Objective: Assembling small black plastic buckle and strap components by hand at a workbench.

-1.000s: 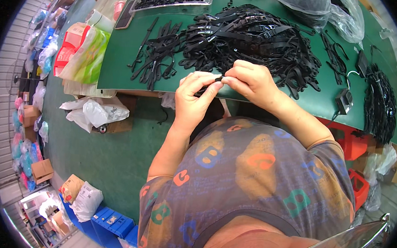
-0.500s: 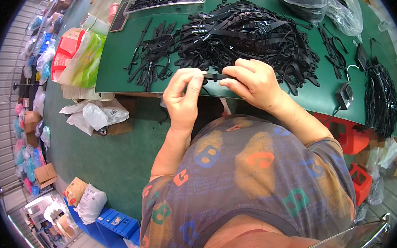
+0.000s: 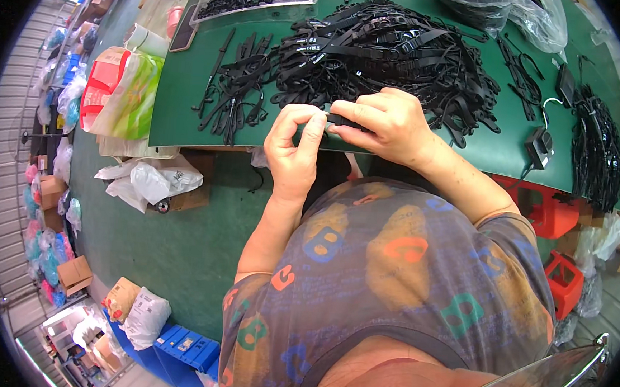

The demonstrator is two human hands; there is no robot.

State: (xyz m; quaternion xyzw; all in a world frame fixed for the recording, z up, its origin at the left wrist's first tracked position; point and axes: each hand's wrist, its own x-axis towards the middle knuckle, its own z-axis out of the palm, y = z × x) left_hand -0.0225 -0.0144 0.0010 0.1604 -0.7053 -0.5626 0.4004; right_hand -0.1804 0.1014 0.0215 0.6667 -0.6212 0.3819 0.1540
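A short stretch of black strap [image 3: 342,122] shows between my hands, just above the table's front edge. My right hand [image 3: 392,127] is closed round it, thumb and forefinger pinching. At the strap's left end, my left hand [image 3: 296,148] has thumb and forefinger pressed together on it. The strap's fine details are too small to make out. Just beyond my hands lies a large heap of black straps [image 3: 399,56] on the green table [image 3: 178,123]. To its left is a smaller bunch of black straps [image 3: 239,81].
A divided clear tray [image 3: 265,7] of small black parts sits at the back left, beside a phone [image 3: 183,32]. Black strips [image 3: 595,152] hang over the right edge near a small black device [image 3: 540,146]. Plastic bags [image 3: 530,22] lie at the back; red stools [image 3: 562,283] stand at right.
My hands have drawn closer together. My left hand has moved slightly right, and less of the strap shows between them.
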